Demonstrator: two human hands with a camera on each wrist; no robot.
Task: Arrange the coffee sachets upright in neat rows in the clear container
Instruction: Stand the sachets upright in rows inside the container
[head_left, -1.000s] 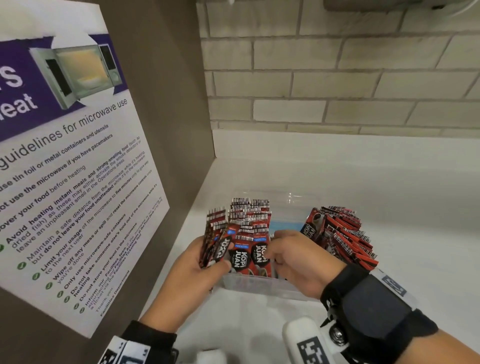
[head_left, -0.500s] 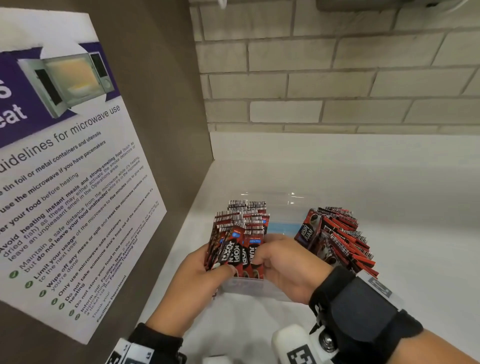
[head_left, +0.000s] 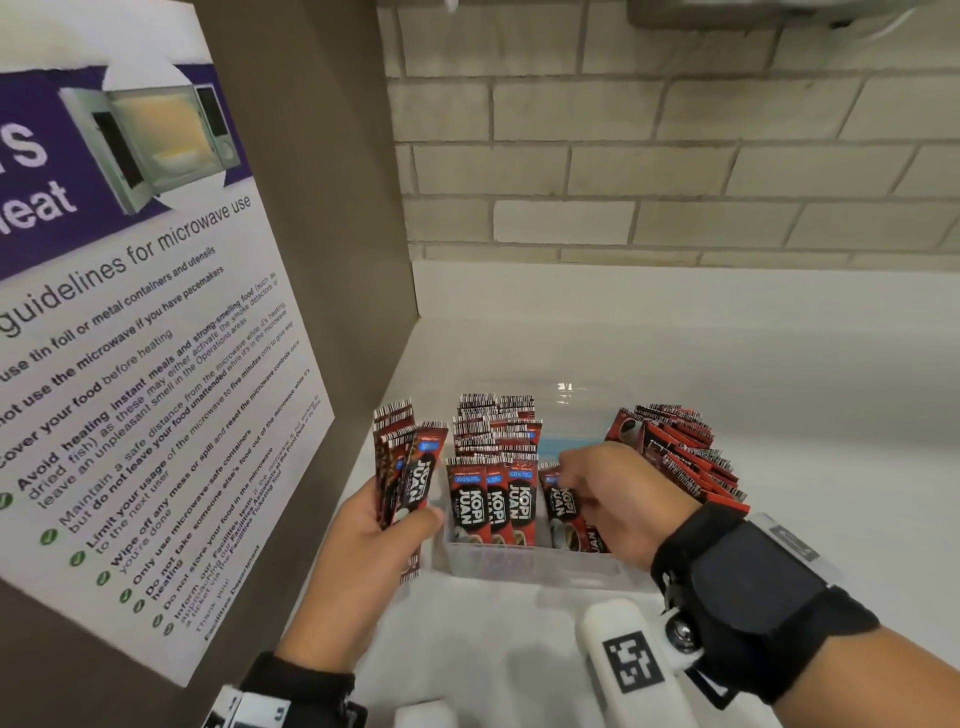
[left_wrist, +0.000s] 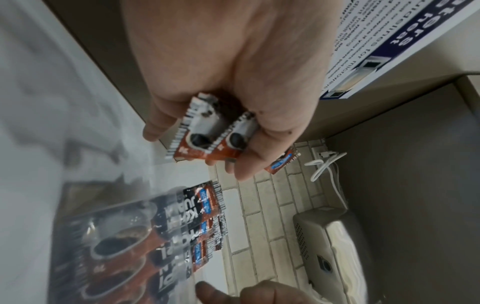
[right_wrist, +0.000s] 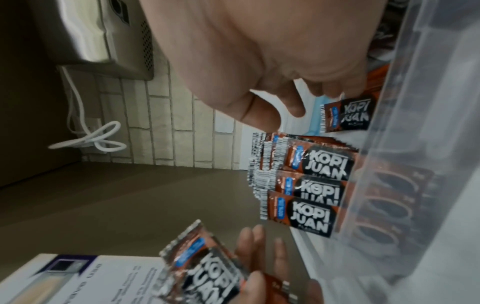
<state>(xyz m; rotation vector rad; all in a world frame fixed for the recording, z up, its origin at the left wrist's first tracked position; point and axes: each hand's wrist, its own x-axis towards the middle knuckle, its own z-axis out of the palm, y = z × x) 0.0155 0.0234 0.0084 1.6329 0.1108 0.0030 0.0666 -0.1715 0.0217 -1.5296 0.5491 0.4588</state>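
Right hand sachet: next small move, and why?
Probably lower it upright beside the three front-row sachets. The right hand pinches one sachet inside the clear container, in the gap next to that row; the left hand holds the spare stack.

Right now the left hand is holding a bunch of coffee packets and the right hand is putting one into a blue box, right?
Not quite: the box is clear, as the head view shows. The left hand does hold a bunch of packets, and the right hand places one.
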